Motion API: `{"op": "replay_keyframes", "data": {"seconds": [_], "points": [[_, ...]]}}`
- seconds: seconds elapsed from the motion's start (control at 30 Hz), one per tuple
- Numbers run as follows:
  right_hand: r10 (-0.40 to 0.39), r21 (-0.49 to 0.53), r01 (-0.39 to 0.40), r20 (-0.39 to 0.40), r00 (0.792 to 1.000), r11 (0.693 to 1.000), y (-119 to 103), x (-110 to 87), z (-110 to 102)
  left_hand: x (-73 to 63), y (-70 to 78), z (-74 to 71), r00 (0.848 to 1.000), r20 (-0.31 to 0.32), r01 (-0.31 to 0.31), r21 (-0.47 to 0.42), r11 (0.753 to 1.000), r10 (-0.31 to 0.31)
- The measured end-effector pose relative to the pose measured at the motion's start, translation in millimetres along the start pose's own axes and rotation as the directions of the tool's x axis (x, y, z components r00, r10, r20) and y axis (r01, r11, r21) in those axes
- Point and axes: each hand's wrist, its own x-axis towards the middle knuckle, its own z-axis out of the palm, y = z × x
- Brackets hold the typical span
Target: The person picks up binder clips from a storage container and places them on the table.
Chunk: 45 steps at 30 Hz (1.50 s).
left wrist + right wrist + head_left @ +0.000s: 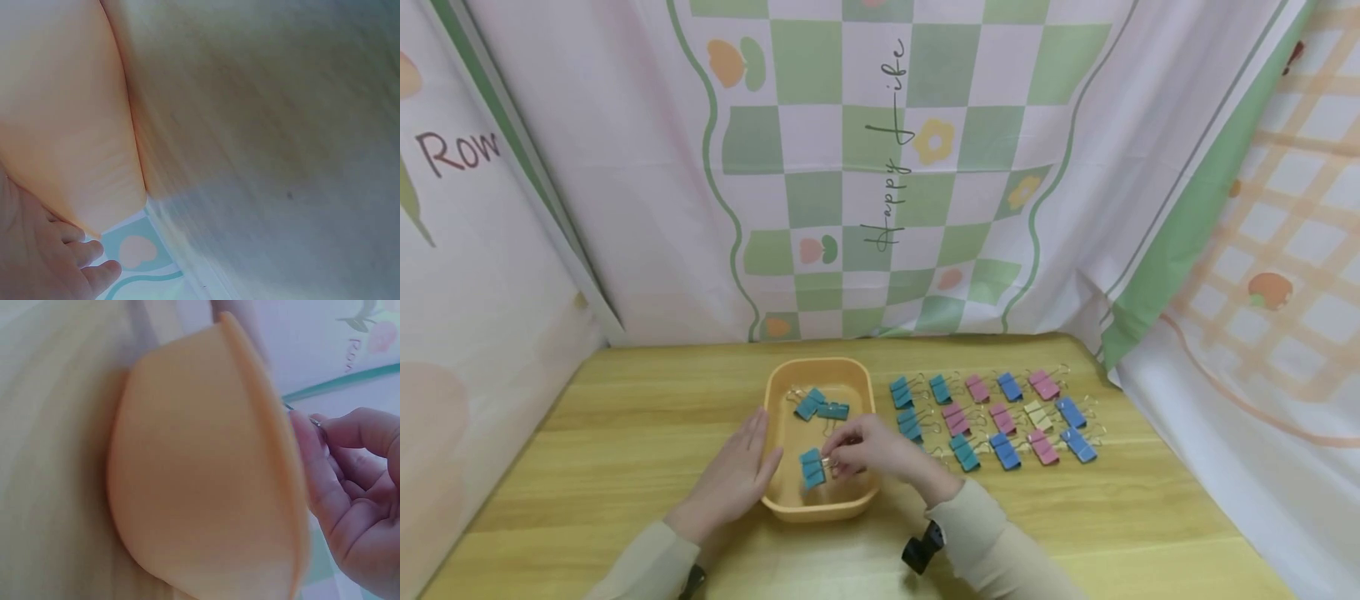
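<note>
An orange plastic tray [775,500] stands on the wooden table. My left hand [733,475] rests flat along its left side, fingers extended, and in the left wrist view those fingers [94,275] lie beside the tray wall. Over the tray's near part, my right hand [872,450] pinches a teal binder clip [812,468] by its wire handles between thumb and fingers. In the right wrist view the tray wall [200,462] hides most of that clip. Two more teal binder clips, one tilted [809,403] and one lying level [833,411], sit farther back inside the tray.
Right of the tray, several binder clips lie in three rows: teal ones [965,452], pink ones [1043,447], blue ones [1079,445] and a yellow one [1040,415]. My right forearm partly covers the nearest row's left end. A printed curtain [880,200] hangs behind the table [625,433].
</note>
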Motion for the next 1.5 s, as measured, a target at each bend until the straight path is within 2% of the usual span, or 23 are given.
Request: {"op": "replay_keyframes", "data": {"seconds": [0.13, 0.3, 0.7, 0.9, 1.13, 1.33, 1.5], "points": [[0.018, 0.058, -0.016, -0.037, 0.999, 0.998, -3.2, -6.5, -11.9, -0.3, -0.2, -0.1, 1.000, -0.001, -0.006, 0.000, 1.000, 0.006], [-0.002, 0.102, 0.007, -0.049, 0.999, 0.995, -2.5, -16.2, -29.1, -0.5, -1.2, 0.8, 1.000, -0.013, -0.017, 0.003, 1.000, 0.017], [-0.011, 0.079, 0.017, -0.073, 0.997, 0.997, 14.9, -44.4, -63.8, -0.9, -3.1, 3.0, 1.000, -0.008, -0.010, 0.016, 1.000, 0.010], [0.026, 0.122, -0.023, -0.025, 0.999, 0.992, 32.1, -57.0, -72.4, -1.0, -3.2, 3.7, 1.000, -0.004, -0.002, 0.020, 1.000, 0.002], [0.023, 0.150, -0.023, 0.000, 1.000, 0.988, 51.3, -72.2, -81.0, -1.1, -1.2, 2.3, 1.000, -0.003, -0.005, 0.005, 1.000, 0.005], [0.071, 0.164, -0.080, 0.059, 0.996, 0.983, 62.3, -83.6, -79.8, -0.2, -1.5, 2.4, 1.000, -0.012, -0.017, 0.011, 1.000, 0.017], [0.103, 0.155, -0.111, 0.060, 0.993, 0.982, 67.9, -90.3, -79.1, 0.3, -2.2, 2.8, 1.000, -0.017, -0.021, 0.017, 1.000, 0.022]]}}
